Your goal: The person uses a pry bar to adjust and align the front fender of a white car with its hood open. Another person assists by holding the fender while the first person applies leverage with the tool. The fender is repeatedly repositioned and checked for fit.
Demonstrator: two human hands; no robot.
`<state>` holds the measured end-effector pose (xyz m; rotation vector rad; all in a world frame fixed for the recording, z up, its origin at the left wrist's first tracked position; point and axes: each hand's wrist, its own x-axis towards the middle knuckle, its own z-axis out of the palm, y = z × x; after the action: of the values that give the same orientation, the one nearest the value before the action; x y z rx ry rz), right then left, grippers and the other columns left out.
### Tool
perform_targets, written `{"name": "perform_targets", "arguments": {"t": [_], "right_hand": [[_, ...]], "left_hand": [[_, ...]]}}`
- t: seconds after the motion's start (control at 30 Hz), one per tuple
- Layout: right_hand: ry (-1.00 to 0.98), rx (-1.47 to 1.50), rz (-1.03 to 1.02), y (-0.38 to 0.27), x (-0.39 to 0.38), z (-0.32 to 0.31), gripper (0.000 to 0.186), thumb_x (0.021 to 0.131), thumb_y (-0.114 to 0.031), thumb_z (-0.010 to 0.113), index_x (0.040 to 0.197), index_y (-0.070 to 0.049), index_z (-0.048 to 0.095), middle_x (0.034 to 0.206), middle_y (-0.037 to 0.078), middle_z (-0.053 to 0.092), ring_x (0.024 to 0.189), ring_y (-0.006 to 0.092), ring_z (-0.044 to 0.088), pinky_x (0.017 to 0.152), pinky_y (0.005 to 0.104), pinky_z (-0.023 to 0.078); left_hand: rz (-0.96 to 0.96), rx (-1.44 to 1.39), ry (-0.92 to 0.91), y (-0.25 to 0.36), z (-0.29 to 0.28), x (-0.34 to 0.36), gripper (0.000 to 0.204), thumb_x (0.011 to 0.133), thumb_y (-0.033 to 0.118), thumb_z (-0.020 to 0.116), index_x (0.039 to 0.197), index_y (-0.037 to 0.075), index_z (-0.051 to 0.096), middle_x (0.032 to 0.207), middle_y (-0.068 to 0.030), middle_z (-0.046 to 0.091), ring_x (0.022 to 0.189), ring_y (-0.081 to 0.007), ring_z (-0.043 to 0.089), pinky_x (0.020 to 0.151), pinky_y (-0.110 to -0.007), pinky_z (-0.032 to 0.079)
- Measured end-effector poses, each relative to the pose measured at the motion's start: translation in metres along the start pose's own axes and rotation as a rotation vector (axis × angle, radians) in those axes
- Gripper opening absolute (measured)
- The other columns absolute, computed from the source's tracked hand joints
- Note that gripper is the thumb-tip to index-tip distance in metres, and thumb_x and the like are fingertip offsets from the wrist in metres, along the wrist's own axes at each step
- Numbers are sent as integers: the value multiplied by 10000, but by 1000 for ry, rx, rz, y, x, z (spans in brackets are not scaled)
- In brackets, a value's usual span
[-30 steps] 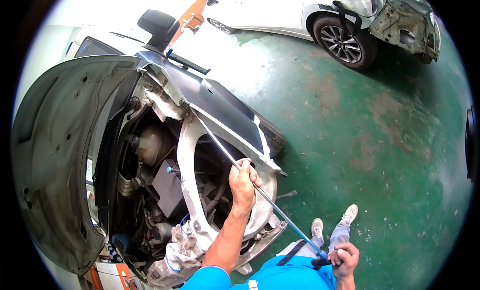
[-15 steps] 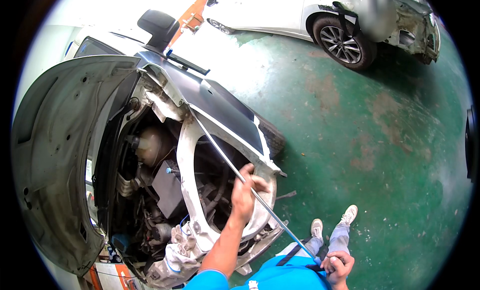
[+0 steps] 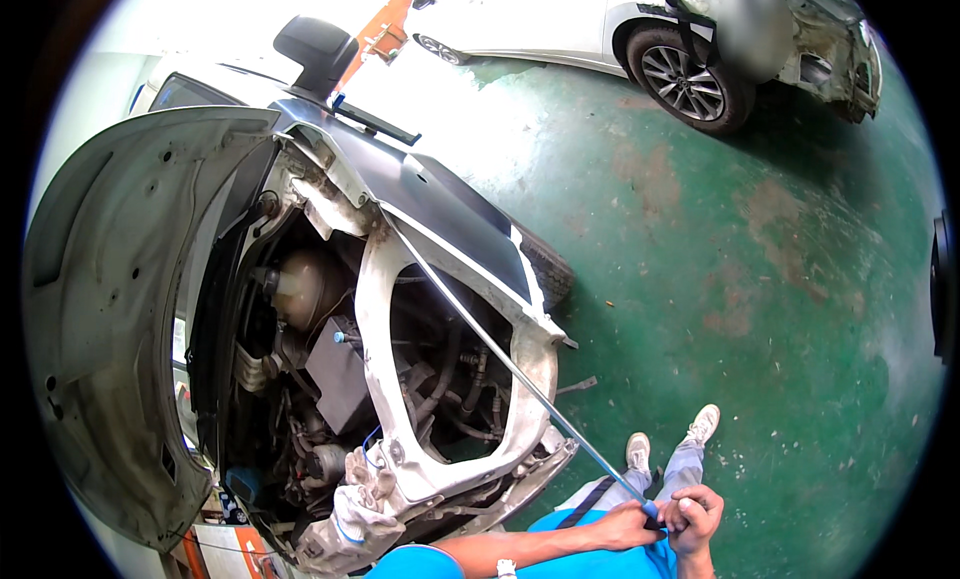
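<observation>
A long, thin metal rod [image 3: 480, 342] slants across the opened front corner of a car, its far tip by the inner edge of the dark fender [image 3: 440, 201]. It passes over the white headlight frame [image 3: 376, 359] to a blue grip close to my body. My left hand [image 3: 626, 527] is closed at this grip end, its fingertips partly hidden. Right beside it, my right hand [image 3: 694, 517] has its fingers curled round the end of the grip. The two hands nearly touch.
The raised hood [image 3: 120, 309] stands at the left above the engine bay. Soiled whitish work gloves [image 3: 355, 514] lie on the car's front edge. A black side mirror [image 3: 316, 51] juts out beyond. Another white car [image 3: 530, 24] with a stripped front stands across the green floor [image 3: 680, 359].
My left hand has left the rod's middle and come back toward my body to the grip, beside my right hand. The rod's far tip stays at the fender.
</observation>
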<state>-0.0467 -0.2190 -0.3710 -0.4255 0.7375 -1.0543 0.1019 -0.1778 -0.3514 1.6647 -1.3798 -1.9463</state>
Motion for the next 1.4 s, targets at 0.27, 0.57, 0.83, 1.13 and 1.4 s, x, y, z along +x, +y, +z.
{"name": "perform_targets", "arguments": {"t": [0.27, 0.57, 0.83, 1.13, 1.4], "right_hand": [[74, 47, 28, -8, 11, 4, 205, 839, -91, 588, 852, 107, 640, 456, 31, 436, 359, 107, 394, 430, 315, 455], [119, -22, 60, -12, 14, 3, 165, 840, -77, 555, 840, 79, 607, 474, 12, 417, 366, 90, 362, 424, 305, 448], [150, -19, 47, -10, 14, 3, 161, 824, -53, 558, 833, 91, 629, 472, 31, 433, 372, 107, 382, 435, 315, 453], [-29, 32, 105, -19, 12, -18, 173, 795, -64, 590, 827, 97, 643, 465, 49, 440, 377, 139, 410, 465, 339, 476], [12, 37, 152, 10, 46, -41, 178, 787, -92, 618, 830, 78, 652, 494, 62, 481, 405, 161, 469, 512, 345, 511]], "left_hand": [[207, 41, 172, -28, 18, 32, 211, 775, 206, 710, 949, 134, 614, 786, -88, 656, 742, -309, 664, 633, -416, 497], [392, 14, 192, -46, 22, 44, 174, 737, 132, 700, 896, 120, 632, 718, -96, 645, 663, -301, 662, 584, -406, 497], [283, 19, 108, -26, 12, 40, 173, 759, 138, 690, 927, 116, 652, 767, -91, 672, 719, -289, 677, 628, -394, 508], [147, 23, 195, -38, 37, 39, 234, 800, 217, 677, 1002, 104, 636, 779, -182, 666, 789, -384, 680, 655, -438, 522], [202, 199, 334, -79, 29, 80, 240, 785, 237, 677, 979, 117, 601, 759, -207, 652, 753, -422, 647, 605, -500, 517]]}}
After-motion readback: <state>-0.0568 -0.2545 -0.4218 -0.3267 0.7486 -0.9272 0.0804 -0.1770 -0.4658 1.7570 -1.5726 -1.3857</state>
